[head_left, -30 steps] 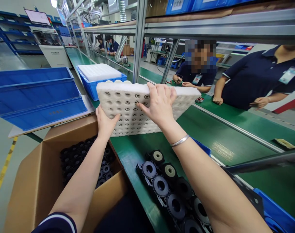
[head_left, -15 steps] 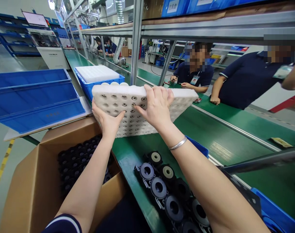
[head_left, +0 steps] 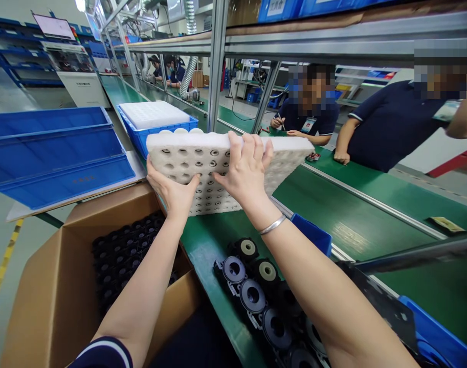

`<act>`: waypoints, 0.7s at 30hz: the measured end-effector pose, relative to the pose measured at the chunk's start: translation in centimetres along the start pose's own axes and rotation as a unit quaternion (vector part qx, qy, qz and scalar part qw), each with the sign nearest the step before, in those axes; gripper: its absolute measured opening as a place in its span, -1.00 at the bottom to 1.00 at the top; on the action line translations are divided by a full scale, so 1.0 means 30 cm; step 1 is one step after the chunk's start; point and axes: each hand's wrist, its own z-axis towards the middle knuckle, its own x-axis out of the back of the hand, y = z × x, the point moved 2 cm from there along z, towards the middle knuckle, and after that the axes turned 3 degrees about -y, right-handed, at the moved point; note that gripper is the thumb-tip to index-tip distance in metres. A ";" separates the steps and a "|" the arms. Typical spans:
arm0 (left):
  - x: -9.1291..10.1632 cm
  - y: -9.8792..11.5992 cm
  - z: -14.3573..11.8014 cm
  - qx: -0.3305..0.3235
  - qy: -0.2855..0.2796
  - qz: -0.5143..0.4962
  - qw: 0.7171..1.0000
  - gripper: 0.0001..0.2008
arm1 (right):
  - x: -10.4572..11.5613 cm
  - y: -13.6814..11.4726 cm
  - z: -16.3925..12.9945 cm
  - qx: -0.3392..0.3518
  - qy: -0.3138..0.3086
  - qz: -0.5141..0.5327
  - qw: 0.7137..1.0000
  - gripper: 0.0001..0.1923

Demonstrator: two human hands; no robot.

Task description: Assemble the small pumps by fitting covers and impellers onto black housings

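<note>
As the head view showed, one thick, matte white foam tray (head_left: 206, 171), pitted with rows of round hollows, some ringed dark, stood tilted over the smooth green bench (head_left: 198, 245), gripped between two hands. The left hand (head_left: 174, 191) pressed its thumb to the pitted face, its other fingers largely hidden behind the edge, while the right hand (head_left: 246, 171) hooked its fingers (head_left: 246, 144) over the top. Nearby were one corrugated cardboard box (head_left: 41, 271) of black parts (head_left: 118, 255) and, on the bench, two cream rings (head_left: 267, 271) among grey ones (head_left: 252, 295).
</note>
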 end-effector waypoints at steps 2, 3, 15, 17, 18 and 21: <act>0.004 0.003 -0.005 -0.005 0.002 0.003 1.000 0.16 | -0.009 -0.009 0.001 -0.014 0.009 -0.002 1.000 -0.07; 0.005 0.005 -0.004 -0.004 0.003 0.003 1.000 0.16 | -0.013 -0.013 0.002 -0.020 0.011 -0.002 1.000 -0.08; -0.003 0.008 0.024 0.015 -0.011 0.003 1.000 0.16 | -0.001 -0.010 0.010 -0.012 -0.007 0.018 1.000 -0.06; 0.015 0.000 0.035 0.024 -0.056 -0.020 0.998 0.12 | 0.008 0.002 0.020 -0.005 -0.025 0.040 0.999 -0.06; 0.025 0.000 0.042 0.031 -0.071 -0.035 0.996 0.08 | 0.014 0.008 0.023 -0.003 -0.035 0.052 0.998 -0.09; 0.048 0.014 0.070 0.046 -0.066 -0.056 0.995 0.00 | 0.028 0.014 0.026 -0.009 -0.038 0.069 0.997 -0.22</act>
